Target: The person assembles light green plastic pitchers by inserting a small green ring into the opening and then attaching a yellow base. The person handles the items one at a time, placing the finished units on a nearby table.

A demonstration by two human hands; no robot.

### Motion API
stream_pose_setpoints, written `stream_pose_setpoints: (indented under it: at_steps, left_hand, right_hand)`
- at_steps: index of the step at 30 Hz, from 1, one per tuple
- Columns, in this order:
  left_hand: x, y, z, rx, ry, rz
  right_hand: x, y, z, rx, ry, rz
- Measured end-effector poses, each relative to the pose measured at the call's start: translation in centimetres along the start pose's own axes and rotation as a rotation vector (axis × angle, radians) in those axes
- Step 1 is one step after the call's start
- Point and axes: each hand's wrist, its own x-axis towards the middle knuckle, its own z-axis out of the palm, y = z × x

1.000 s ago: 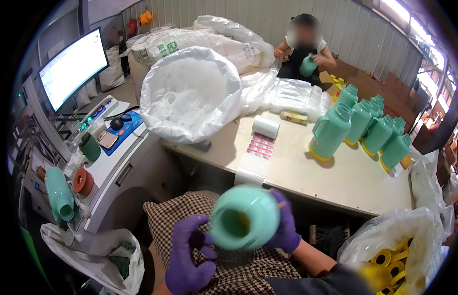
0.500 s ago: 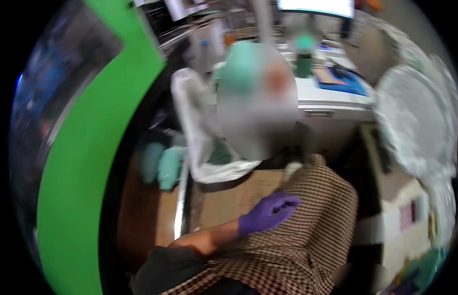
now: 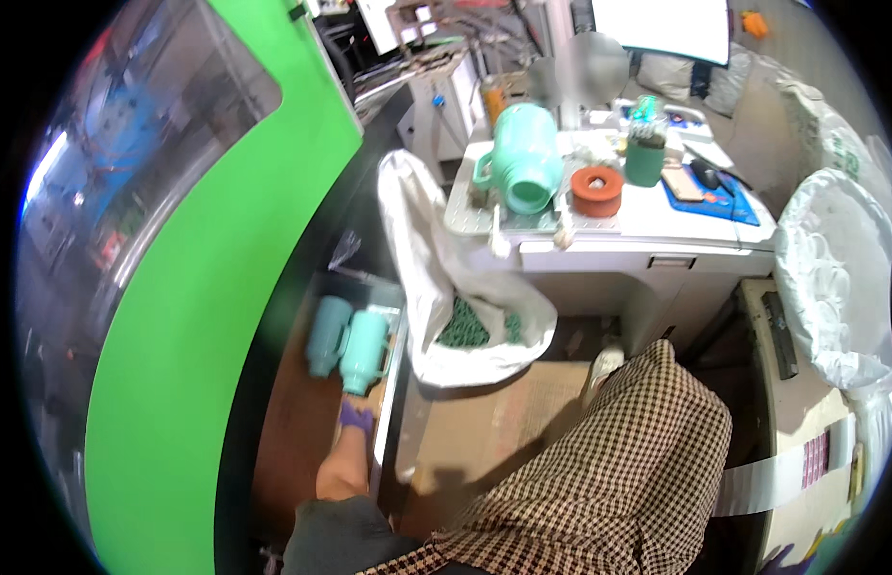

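Observation:
My left hand (image 3: 357, 416), in a purple glove, reaches down into a bin at the left. Its fingers look apart, right at the narrow neck of a mint-green plastic jug (image 3: 365, 347); whether they touch it is hard to tell. Beside that jug lies a second, duller blue-green jug (image 3: 329, 335). Both have their necks toward me. At the lower right edge, purple finger shapes that look like my gloved right hand (image 3: 783, 562) are cut off by the frame, next to teal items. What that hand does is hidden.
A white sack (image 3: 398, 220) with green pieces inside stands beside the bin. On the white desk (image 3: 599, 261) are a larger mint jug (image 3: 525, 158), an orange-red ring-shaped roll (image 3: 596, 192) and a green-filled bottle (image 3: 645, 158). A green machine panel (image 3: 168, 335) borders the left. A white-lined container (image 3: 829, 278) stands right.
My left hand has moved from above my lap, leftward to the jugs in the bin. The view has shifted and become sharper.

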Motion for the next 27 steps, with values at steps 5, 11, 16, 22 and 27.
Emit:
stream_pose_setpoints:
  at_steps: [5,11,16,22,27]
  left_hand:
    - [-0.1,-0.8,5.0,-0.139,-0.187,-0.141]
    - [5.8,1.6,7.6,0.132,-0.296,0.632]
    - [8.6,7.5,12.2,0.263,0.043,0.727]
    - [0.6,8.0,20.9,0.154,0.064,0.118]
    - [-2.1,8.4,20.7,0.341,0.221,0.363]
  right_hand:
    - [3.8,-4.7,-6.3,-0.083,-0.169,-0.116]
    - [2.8,-3.9,-4.4,0.08,-0.201,-0.145]
    - [1.8,-3.2,-2.9,0.178,-0.242,-0.11]
    - [0.3,-1.1,-1.4,0.258,-0.232,0.001]
    - [-4.0,2.5,4.3,0.499,-0.361,0.217]
